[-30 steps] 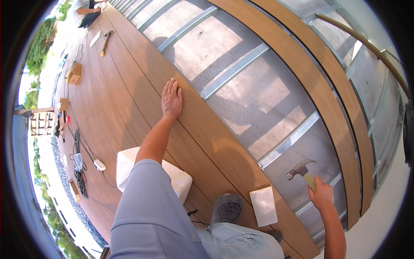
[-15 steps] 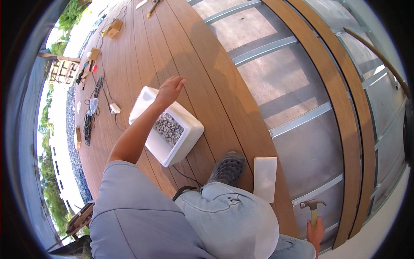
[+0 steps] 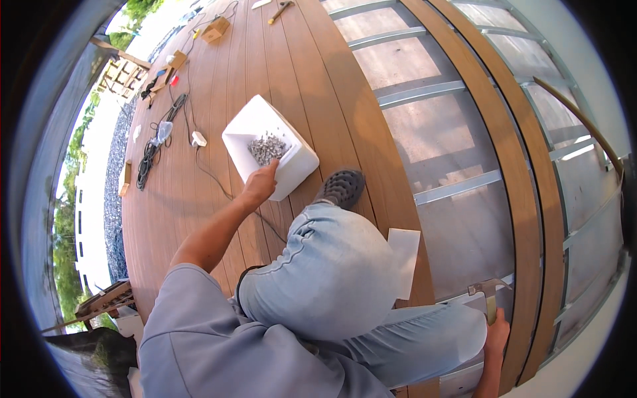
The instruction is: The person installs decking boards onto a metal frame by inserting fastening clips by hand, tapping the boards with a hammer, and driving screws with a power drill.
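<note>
Head view: I have the left hand (image 3: 261, 184) at the near rim of the white box (image 3: 296, 174), fingertips over its mouth, just beside the heap of grey bits (image 3: 267, 147) inside. The fingers look partly curled, but the hand's back hides their tips; I cannot tell whether they pinch or touch anything. The box sits on the deck (image 3: 219, 79), near the shoe (image 3: 343, 188). Well apart, the right hand (image 3: 497, 330) is closed round the handle of the hammer (image 3: 490, 290), its head clear of the fist, just beside the right knee (image 3: 458, 331).

I judge the step in hand to be picking from the heap, with the hammer merely held ready. The next move, as I read it, calls for a light fingertip pinch on those small, loose bits, a clean lift over the rim, and a firm right fist that lets the hammer touch neither knee nor joists (image 3: 458, 187).
</note>
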Tool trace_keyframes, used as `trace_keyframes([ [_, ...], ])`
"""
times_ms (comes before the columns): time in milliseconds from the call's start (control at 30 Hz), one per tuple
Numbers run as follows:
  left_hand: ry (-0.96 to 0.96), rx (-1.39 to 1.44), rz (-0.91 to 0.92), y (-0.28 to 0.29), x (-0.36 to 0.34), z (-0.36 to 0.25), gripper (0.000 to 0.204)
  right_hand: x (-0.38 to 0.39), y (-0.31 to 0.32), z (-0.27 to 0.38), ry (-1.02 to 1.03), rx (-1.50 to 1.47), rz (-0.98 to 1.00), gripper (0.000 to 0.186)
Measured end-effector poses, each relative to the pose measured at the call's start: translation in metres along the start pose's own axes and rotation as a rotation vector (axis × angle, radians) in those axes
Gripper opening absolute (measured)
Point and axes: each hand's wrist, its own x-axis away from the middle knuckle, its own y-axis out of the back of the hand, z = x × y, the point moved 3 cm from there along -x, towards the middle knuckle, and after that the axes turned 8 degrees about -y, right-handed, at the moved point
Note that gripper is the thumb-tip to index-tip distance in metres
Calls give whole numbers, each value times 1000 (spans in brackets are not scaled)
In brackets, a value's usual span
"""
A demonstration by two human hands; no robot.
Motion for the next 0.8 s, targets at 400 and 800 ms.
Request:
trace_keyframes([
  [400,67,34,-78,48,-212,202,40,-58,61,80,-86,125,-111,34],
  [800,28,356,34,47,-440,334,39,-174,118,374,41,289,-133,26],
])
